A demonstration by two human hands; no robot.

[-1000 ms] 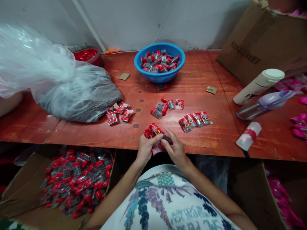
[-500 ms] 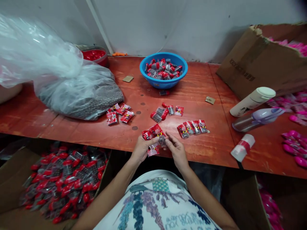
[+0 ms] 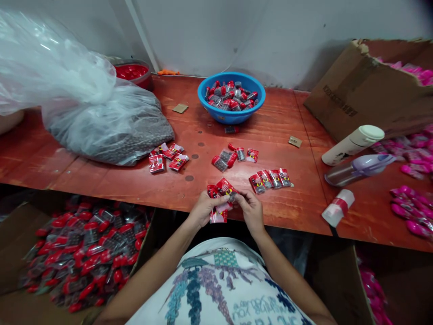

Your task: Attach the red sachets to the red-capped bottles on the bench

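Note:
At the near edge of the red wooden table (image 3: 291,117), my left hand (image 3: 202,208) is closed on a bunch of small red printed packets (image 3: 221,188). My right hand (image 3: 252,208) pinches the same bunch from the right, its fingertips on a small dark piece at the packets' edge. A row of filled packets (image 3: 270,178) lies just right of my hands. Red-capped clear vials (image 3: 226,158) lie beyond them, and more loose packets (image 3: 168,157) lie to the left.
A blue bowl (image 3: 231,117) of red-capped vials stands at the back. A big clear plastic bag (image 3: 77,108) of dark bits covers the left. Bottles (image 3: 353,144) and a cardboard box (image 3: 368,90) are at right. A carton (image 3: 84,253) of vials sits below left.
My hands stayed at the table edge, and my right hand closed in against the packet bunch. The camera tilted, so the whole scene shifted down in view.

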